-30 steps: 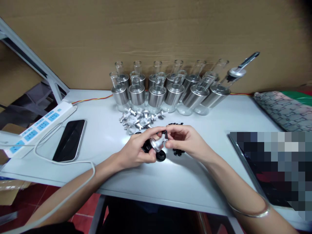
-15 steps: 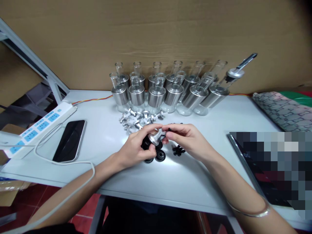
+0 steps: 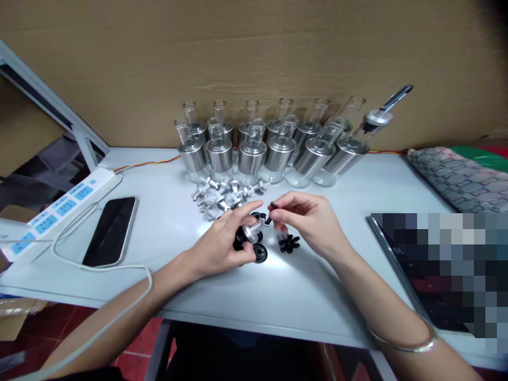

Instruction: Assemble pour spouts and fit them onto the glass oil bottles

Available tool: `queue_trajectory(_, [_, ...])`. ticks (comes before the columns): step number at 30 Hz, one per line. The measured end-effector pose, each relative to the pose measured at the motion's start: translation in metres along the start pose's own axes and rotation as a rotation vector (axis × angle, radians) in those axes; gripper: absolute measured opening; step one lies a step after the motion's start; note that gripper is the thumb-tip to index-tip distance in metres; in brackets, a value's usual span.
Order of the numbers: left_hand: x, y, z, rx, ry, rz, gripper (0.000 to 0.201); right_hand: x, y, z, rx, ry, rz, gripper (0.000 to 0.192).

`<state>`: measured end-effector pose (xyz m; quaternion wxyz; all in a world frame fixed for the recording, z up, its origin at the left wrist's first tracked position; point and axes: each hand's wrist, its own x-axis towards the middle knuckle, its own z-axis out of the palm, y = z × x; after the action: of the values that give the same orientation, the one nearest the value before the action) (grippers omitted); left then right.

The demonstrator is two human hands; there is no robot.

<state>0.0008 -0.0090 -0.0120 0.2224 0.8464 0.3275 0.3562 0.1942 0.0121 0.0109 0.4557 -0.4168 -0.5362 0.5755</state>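
Meanwhile, at mid-table, my left hand (image 3: 222, 241) is pinching a silver metal cap (image 3: 252, 232) between thumb and fingers, while my right hand (image 3: 305, 222) is pressing fingertips together around a small black piece (image 3: 273, 205) just beside it, above black rubber discs (image 3: 260, 254) lying on the white table (image 3: 278, 296).

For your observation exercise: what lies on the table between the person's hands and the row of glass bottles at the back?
In the head view, a heap of small silver metal fittings lies between the hands and the bottles.
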Motion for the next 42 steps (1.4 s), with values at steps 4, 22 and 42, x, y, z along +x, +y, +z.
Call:
queue_trajectory(4, [-0.0007, -0.0004, 0.0008, 0.033, 0.005, 0.016, 0.073, -0.0003, -0.0008, 0.0019, 0.009, -0.028, -0.02, 0.029])
queue_trajectory(22, [0.0029, -0.003, 0.0019, 0.192, 0.016, 0.136, 0.069, -0.0028, 0.0012, 0.0045, -0.021, -0.072, -0.079, 0.009])
queue_trajectory(42, [0.0057, -0.0023, -0.0018, 0.239, 0.116, 0.214, 0.058, -0.0034, 0.001, 0.0023, -0.005, -0.139, -0.01, 0.018])
